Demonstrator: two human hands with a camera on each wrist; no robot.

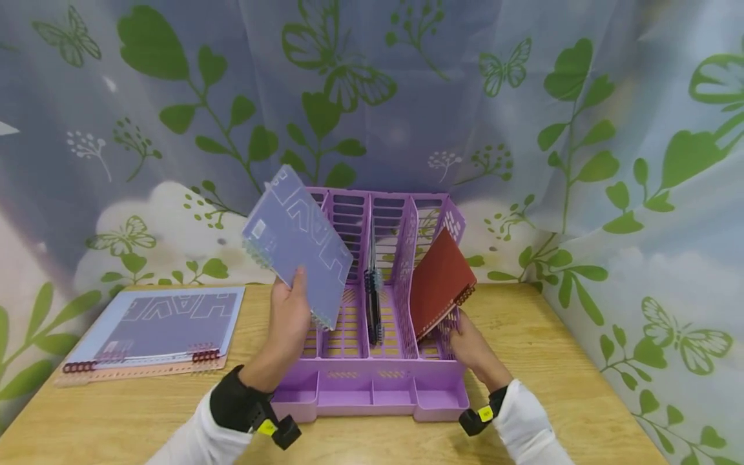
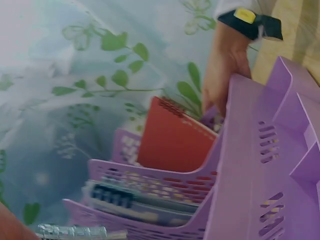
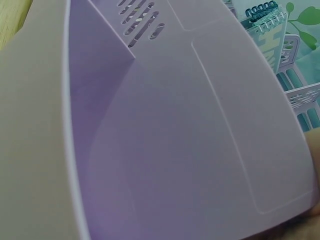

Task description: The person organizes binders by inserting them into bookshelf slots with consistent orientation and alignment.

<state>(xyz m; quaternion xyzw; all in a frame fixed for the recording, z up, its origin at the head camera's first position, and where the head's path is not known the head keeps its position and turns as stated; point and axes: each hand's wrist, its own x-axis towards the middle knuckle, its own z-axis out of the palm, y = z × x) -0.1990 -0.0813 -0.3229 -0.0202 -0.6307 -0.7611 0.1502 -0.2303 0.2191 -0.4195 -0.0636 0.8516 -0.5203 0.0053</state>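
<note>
My left hand (image 1: 290,313) grips a blue-grey spiral notebook (image 1: 305,242) with a clear cover, thumb on its face. The notebook hangs tilted over the left side of a purple file organizer (image 1: 418,368). My right hand (image 1: 472,342) holds the organizer's right side wall near the front; its fingertips are partly hidden. A red spiral notebook (image 1: 443,278) leans in the rightmost compartment, also seen as a red cover (image 2: 175,140) in the left wrist view. Dark-ringed notebooks (image 1: 373,303) stand upright in a middle compartment.
On the wooden table (image 1: 558,387), a stack of spiral notebooks (image 1: 168,316) lies flat at the left. Small open trays (image 1: 345,397) run along the organizer's front. A patterned curtain (image 1: 395,135) hangs behind and to the right.
</note>
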